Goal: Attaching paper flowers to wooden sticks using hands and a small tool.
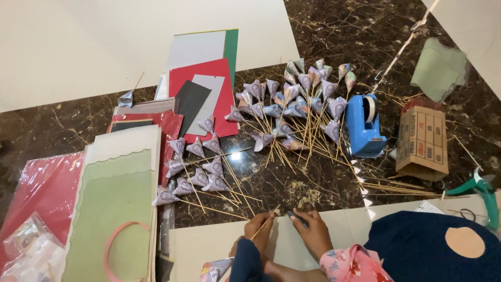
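Note:
My left hand [258, 230] pinches a thin wooden skewer [267, 219] over a cream sheet of card [209, 243] at the bottom centre. A folded paper cone [215, 269] lies just below that arm. My right hand [314, 230] is closed on a small dark object [295, 214], held against the skewer's tip. Beyond both hands, on the dark marble floor [323, 31], lie two heaps of folded paper cones on skewers [292, 107], one near the middle [195, 167] and one farther back.
A blue tape dispenser [365, 125] and a brown cardboard box [421, 141] sit to the right, with loose skewers [396, 187] and green-handled scissors [482, 190]. Stacked coloured card [117, 209] and red sheets [206, 78] lie left. A dark blue cushion [428, 250] is bottom right.

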